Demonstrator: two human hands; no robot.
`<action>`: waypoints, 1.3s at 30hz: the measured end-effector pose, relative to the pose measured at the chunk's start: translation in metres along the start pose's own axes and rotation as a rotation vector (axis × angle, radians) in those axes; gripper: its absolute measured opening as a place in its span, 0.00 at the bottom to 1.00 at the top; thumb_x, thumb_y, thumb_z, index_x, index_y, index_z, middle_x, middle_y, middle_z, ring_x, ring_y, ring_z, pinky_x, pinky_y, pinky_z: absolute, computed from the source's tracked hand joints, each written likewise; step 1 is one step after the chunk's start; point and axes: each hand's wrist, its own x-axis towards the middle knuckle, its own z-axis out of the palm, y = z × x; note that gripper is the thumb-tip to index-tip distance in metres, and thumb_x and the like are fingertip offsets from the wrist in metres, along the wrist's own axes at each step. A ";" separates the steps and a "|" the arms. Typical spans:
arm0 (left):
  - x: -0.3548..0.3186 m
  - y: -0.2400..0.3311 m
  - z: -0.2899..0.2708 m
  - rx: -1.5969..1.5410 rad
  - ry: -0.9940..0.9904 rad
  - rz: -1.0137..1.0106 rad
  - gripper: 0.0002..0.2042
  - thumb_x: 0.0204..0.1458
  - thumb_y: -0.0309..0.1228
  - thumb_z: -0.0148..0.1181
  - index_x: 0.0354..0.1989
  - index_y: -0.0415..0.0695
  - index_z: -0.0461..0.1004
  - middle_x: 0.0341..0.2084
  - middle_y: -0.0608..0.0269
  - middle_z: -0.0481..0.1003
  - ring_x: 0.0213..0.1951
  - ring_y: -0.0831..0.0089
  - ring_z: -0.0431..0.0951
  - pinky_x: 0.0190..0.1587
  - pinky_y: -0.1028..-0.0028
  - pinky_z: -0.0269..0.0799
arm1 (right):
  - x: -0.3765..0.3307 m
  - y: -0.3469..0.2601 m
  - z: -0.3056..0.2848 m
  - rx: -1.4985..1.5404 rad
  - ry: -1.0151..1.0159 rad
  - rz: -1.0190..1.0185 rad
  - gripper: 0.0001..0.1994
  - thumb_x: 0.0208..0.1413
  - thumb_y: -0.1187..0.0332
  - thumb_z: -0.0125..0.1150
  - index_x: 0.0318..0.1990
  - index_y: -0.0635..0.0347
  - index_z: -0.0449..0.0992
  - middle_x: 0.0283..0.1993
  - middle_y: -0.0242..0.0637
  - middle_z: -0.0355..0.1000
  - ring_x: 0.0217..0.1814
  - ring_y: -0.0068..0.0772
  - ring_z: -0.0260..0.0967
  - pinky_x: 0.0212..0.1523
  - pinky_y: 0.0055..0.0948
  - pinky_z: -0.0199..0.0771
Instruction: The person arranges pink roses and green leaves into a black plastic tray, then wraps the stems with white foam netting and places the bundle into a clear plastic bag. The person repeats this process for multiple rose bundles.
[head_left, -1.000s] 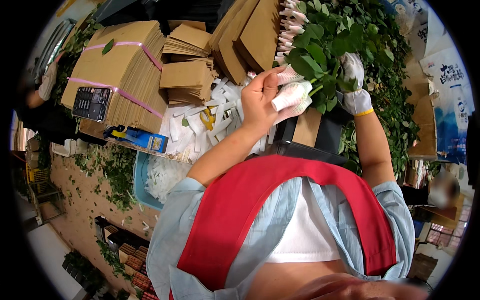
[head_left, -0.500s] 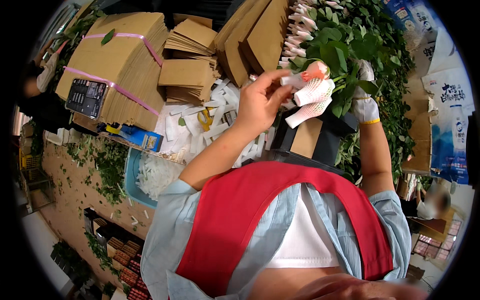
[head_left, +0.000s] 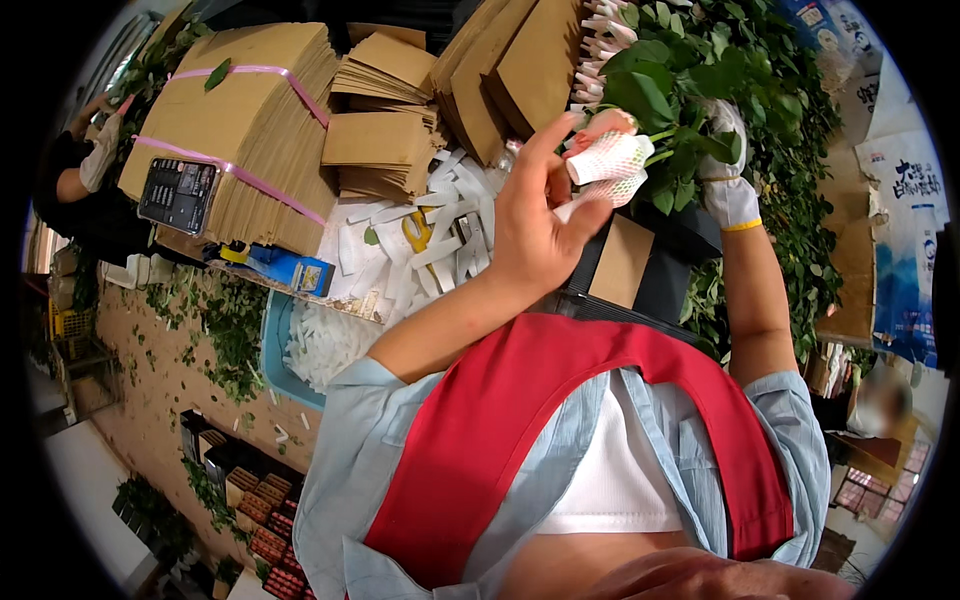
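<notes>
A few roses in white foam-net sleeves (head_left: 612, 160) are held up in front of me, with one pinkish-orange bloom (head_left: 608, 125) partly showing. My bare left hand (head_left: 545, 215) is open beside them, fingers and thumb apart and cupped at the sleeved heads; whether it touches them is hard to tell. In a white glove, my right hand (head_left: 728, 165) is closed round the rose stems behind the broad green leaves (head_left: 645, 90), which hide part of its fingers. Below the flowers stands a black box-like holder (head_left: 670, 255) with a brown cardboard piece (head_left: 622, 262).
Loose white foam sleeves (head_left: 400, 255) and yellow-handled scissors (head_left: 418, 232) lie on the table. Bundled cardboard (head_left: 235, 120) stands left, more sheets (head_left: 375, 150) beside it. A blue tub (head_left: 275, 345) holds white sleeves. Leafy roses (head_left: 790, 200) are piled right. Other people work at both sides.
My left hand has gone from a pinch on a foam sleeve to spread fingers beside the heads. The roses have shifted slightly, and the right hand still holds their stems.
</notes>
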 end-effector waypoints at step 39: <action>-0.063 -0.113 0.049 0.165 -1.281 -0.056 0.19 0.44 0.31 0.69 0.47 0.47 0.78 0.49 0.56 0.75 0.57 0.53 0.68 0.61 0.62 0.66 | -0.107 -0.150 -0.144 -0.060 -0.625 0.445 0.11 0.49 0.66 0.68 0.41 0.56 0.80 0.36 0.40 0.78 0.36 0.39 0.78 0.35 0.33 0.78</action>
